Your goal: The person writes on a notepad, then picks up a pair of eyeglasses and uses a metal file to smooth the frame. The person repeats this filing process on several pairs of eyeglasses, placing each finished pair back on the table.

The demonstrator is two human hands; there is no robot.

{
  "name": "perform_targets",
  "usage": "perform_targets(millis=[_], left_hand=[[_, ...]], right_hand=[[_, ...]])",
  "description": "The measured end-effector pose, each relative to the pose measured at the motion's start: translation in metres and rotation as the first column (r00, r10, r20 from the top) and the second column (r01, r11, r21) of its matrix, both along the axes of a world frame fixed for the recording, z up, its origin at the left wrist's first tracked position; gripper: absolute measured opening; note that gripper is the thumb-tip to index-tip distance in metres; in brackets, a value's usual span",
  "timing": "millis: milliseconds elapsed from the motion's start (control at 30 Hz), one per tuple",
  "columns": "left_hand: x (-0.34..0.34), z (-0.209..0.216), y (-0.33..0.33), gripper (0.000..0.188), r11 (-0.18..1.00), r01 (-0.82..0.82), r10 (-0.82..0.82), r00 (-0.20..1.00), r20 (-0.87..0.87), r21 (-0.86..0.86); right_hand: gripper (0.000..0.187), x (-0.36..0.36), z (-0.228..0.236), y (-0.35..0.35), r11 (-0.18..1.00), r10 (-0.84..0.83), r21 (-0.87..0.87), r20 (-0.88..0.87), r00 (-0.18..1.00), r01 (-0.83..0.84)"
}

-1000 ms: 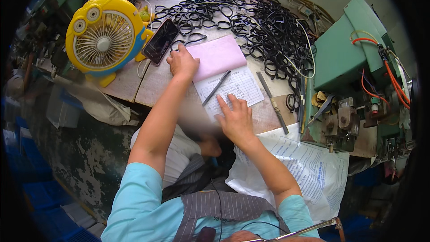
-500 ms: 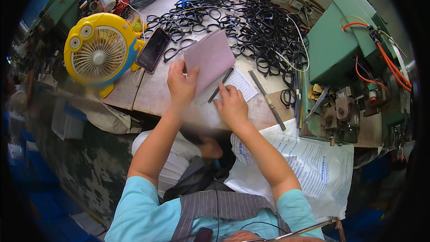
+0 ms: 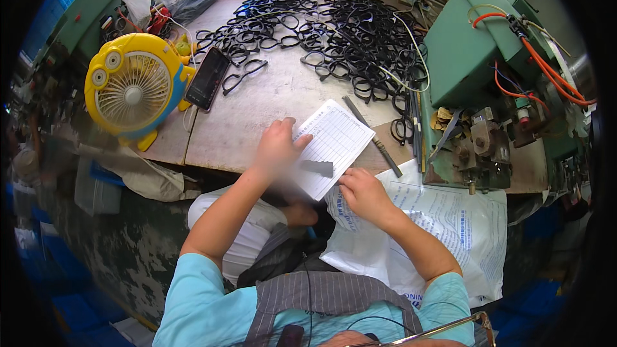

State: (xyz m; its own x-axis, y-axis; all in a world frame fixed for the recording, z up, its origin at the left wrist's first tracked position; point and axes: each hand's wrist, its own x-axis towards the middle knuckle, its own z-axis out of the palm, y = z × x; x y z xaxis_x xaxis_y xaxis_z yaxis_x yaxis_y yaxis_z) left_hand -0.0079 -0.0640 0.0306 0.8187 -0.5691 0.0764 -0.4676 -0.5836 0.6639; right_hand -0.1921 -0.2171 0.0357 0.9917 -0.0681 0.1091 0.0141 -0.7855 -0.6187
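A white pad of printed forms (image 3: 337, 135) with a ruled grid lies aslant at the table's front edge, its lower corner reaching past it. My left hand (image 3: 277, 144) grips its left side, thumb across the sheet. At the lower right edge, the curled fingers of my right hand (image 3: 365, 194) hold the pad; their tips are partly hidden. A short dark grey bar (image 3: 317, 168) shows over the lower part of the sheet, too blurred to name. Just right of the pad lies a thin dark rod (image 3: 373, 136) with a pale wrapped section.
Black eyeglass frames (image 3: 360, 45) are heaped along the back. At left stand a yellow fan (image 3: 133, 96) and a dark phone (image 3: 207, 78). A green machine (image 3: 472, 58) with orange hoses flanks the right side. White printed plastic sheeting (image 3: 430, 238) hangs below the table edge.
The pink cover, raised in my left hand before, is out of sight, and the gridded sheet lies exposed. My right hand has moved down and right to the pad's lower edge.
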Motion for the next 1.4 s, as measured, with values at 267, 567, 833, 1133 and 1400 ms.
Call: perform_targets(millis=[267, 567, 833, 1133, 1400], left_hand=[[0.021, -0.004, -0.014, 0.043, 0.999, 0.025, -0.041, 0.782, -0.622, -0.035], [-0.019, -0.018, 0.020, 0.049, 0.721, -0.418, -0.408, 0.389, -0.826, -0.553], [-0.059, 0.005, 0.025, 0.049, 0.451, -0.504, -0.526, 0.516, -0.676, -0.737], [-0.065, 0.004, 0.038, 0.048, 0.397, -0.458, -0.537, 0.587, -0.606, -0.795], [-0.038, 0.011, 0.055, 0.047, 0.211, -0.512, -0.404, 0.730, -0.551, -0.833]], right_hand=[[0.024, 0.000, -0.014, -0.006, 0.985, -0.120, 0.122, -0.002, 0.993, 0.119], [0.030, 0.009, -0.010, -0.010, 0.608, -0.279, 0.675, -0.311, 0.908, 0.418], [0.053, 0.008, 0.037, 0.010, 0.796, -0.360, 0.562, 0.146, 0.921, 0.222], [0.043, 0.005, 0.048, 0.049, 0.962, 0.043, -0.261, 0.447, 0.894, 0.084], [0.020, -0.022, 0.034, 0.054, 0.908, 0.377, -0.256, 0.161, 0.912, -0.331]])
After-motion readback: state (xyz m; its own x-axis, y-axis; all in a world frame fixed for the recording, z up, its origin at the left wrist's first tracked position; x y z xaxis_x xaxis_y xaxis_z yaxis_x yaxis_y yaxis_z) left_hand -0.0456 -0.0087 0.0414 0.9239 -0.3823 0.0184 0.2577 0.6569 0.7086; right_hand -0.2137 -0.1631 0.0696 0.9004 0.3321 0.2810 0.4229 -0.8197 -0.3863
